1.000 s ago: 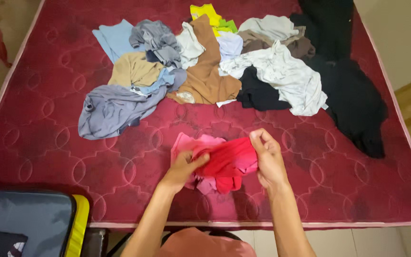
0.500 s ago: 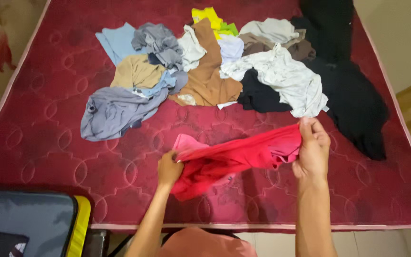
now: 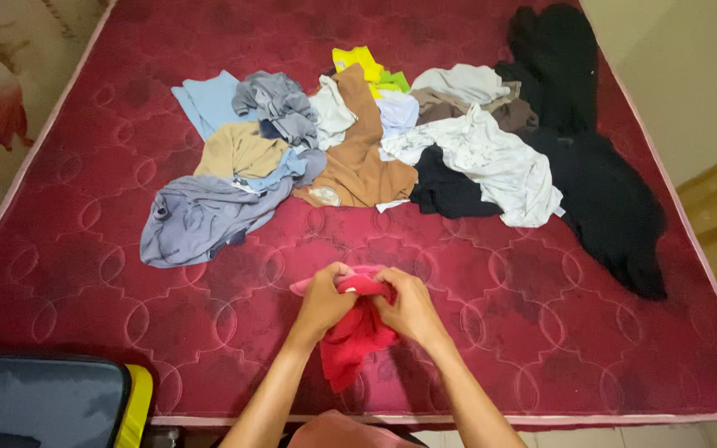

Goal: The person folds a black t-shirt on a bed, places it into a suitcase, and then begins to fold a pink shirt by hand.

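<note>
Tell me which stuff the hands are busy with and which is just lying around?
In use: left hand, right hand, both holding the red cloth bunched between them.

Lying about: pile of clothes, black garment, grey garment, all on the red mattress; dark case with a yellow edge.

The red garment (image 3: 357,336) is bunched, its kind unclear; both forearms and the dark case (image 3: 39,402) near left run off the bottom edge.
</note>
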